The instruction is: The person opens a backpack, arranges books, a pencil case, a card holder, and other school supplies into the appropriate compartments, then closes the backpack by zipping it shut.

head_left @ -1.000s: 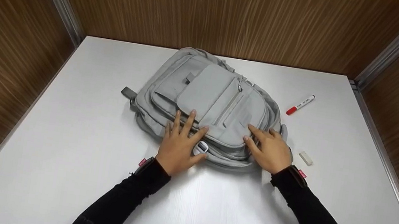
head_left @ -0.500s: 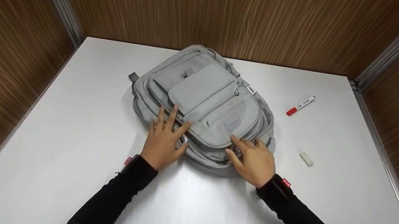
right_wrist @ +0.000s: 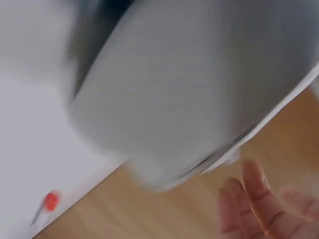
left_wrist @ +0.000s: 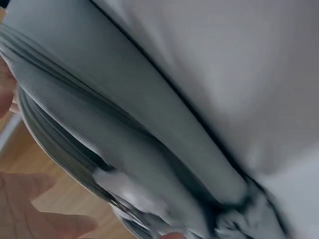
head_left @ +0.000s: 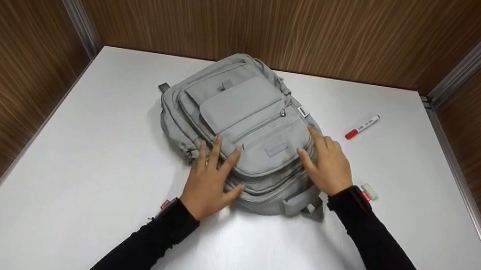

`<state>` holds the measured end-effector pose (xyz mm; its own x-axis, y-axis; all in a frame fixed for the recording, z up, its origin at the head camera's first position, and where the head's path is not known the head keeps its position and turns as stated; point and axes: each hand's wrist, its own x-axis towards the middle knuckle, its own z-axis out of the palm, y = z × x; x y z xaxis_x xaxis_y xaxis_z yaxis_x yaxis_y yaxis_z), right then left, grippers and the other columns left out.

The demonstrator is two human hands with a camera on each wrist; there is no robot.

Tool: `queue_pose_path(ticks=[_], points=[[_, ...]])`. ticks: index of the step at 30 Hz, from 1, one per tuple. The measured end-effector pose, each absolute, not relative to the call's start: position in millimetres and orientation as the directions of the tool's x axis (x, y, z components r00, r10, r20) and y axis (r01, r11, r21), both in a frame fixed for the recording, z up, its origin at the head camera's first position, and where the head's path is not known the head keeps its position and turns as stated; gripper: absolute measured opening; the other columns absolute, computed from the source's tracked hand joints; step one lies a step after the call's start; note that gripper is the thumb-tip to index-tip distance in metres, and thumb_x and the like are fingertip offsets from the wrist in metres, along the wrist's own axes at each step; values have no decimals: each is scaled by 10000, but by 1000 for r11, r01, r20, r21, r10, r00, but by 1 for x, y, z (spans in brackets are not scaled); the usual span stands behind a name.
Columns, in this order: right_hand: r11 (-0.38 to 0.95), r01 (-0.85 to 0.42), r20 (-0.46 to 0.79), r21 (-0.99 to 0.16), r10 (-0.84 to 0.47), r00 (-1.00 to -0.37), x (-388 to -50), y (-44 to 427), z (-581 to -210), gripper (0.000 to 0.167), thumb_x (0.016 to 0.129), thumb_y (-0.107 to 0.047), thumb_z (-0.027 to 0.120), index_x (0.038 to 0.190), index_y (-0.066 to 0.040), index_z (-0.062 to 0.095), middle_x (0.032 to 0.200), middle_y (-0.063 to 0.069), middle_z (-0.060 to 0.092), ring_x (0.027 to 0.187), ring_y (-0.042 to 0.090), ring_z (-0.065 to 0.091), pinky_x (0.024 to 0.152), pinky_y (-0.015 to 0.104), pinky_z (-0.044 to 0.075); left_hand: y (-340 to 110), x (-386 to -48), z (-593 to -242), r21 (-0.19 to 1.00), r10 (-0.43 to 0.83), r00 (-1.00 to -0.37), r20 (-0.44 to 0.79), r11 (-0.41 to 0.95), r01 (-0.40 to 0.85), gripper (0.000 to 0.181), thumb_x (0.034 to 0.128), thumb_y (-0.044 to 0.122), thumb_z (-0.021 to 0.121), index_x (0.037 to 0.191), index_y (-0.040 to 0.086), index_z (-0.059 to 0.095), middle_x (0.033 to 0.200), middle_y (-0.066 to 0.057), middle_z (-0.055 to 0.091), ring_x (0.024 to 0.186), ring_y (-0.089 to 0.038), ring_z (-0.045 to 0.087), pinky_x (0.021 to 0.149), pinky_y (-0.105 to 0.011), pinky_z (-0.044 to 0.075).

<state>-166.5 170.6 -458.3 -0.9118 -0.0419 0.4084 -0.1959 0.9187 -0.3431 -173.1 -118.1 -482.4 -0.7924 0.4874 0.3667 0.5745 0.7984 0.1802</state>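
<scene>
A grey backpack (head_left: 244,111) lies on the white table with its front pockets up, tilted diagonally. My left hand (head_left: 208,192) has its fingers spread against the bag's lower left edge, thumb apart. At the right edge of the front pocket, my right hand (head_left: 331,167) touches the bag with extended fingers and thumb. The left wrist view shows the spread left fingers beside the backpack's zipped side (left_wrist: 124,129). In the right wrist view, the bag's grey fabric (right_wrist: 169,89) is blurred and the right fingers (right_wrist: 256,184) stand beyond its rim.
A marker with a red cap (head_left: 362,126) lies to the right of the bag. A small white eraser-like block (head_left: 369,190) is next to my right wrist. Wood-grain panels (head_left: 262,19) enclose the white table (head_left: 87,169) at the back and sides.
The backpack first slid left and toward me, then turned slightly, baring a strap at its lower right. My right hand moved up and right along its edge. My left hand shifted slightly right recently.
</scene>
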Motion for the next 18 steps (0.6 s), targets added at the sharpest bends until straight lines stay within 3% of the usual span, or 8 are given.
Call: queue_pose_path(ticks=[3, 6, 10, 18], points=[[912, -219, 358, -346, -87, -930, -183, 189, -464, 582, 869, -447, 483, 1374, -202, 330, 1252, 193, 418, 1127, 382, 389, 893, 518, 330, -107, -168, -483, 164, 503, -798, 333, 802, 574, 816, 736, 676, 470, 1411, 352, 144, 1468, -154, 1, 1251, -506, 72, 843, -644, 309], [899, -231, 239, -373, -147, -960, -191, 199, -473, 571, 874, -445, 475, 1379, -224, 322, 1368, 197, 307, 1236, 429, 248, 966, 554, 230, -102, -168, -485, 156, 515, -802, 302, 804, 574, 820, 724, 691, 469, 1405, 378, 135, 1469, -148, -14, 1253, -509, 47, 789, -644, 351], [891, -228, 139, -393, -187, -972, -189, 203, -481, 560, 875, -477, 449, 1375, -252, 332, 1381, 182, 306, 1269, 429, 170, 986, 561, 186, -100, -170, -487, 166, 542, -792, 280, 786, 596, 818, 726, 686, 476, 1403, 384, 131, 1467, -151, -48, 1244, -524, 14, 774, -625, 376], [907, -261, 186, -331, -208, -960, -179, 201, -485, 570, 858, -386, 520, 1367, -191, 354, 1332, 246, 352, 1257, 432, 197, 977, 556, 213, -102, -176, -487, 176, 586, -768, 259, 753, 634, 838, 724, 674, 491, 1407, 381, 101, 1463, -163, -69, 1230, -546, -11, 782, -628, 361]])
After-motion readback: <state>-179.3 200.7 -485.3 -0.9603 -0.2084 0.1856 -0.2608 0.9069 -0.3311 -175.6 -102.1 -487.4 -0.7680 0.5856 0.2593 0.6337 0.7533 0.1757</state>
